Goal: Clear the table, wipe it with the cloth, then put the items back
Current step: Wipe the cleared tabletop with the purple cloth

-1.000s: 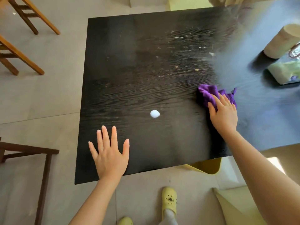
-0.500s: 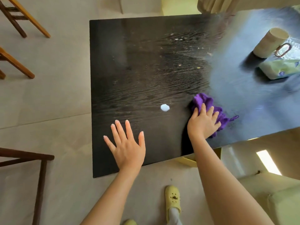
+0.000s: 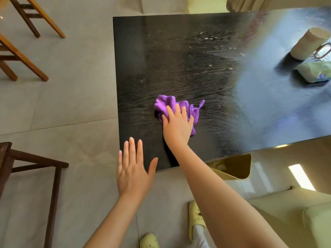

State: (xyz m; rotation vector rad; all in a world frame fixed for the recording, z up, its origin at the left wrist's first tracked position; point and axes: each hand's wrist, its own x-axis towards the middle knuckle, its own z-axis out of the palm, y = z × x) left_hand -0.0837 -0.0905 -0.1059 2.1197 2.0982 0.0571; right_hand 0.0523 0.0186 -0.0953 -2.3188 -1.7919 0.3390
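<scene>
A black wood-grain table fills the middle of the head view. My right hand presses flat on a crumpled purple cloth near the table's front left part. Fingers spread, my left hand hovers at the table's front left corner, partly over the floor, and holds nothing. Small pale crumbs dot the far middle of the tabletop. The white blob seen earlier is out of sight where the cloth now lies.
At the table's right end stand a cream cylindrical cup, a brown ring-shaped handle and a pale green tissue pack. A yellow bin sits under the front edge. Wooden chair legs and a dark stool stand left.
My right hand has swept the purple cloth leftward across the table, over the white blob. My left hand stayed open at the front left corner.
</scene>
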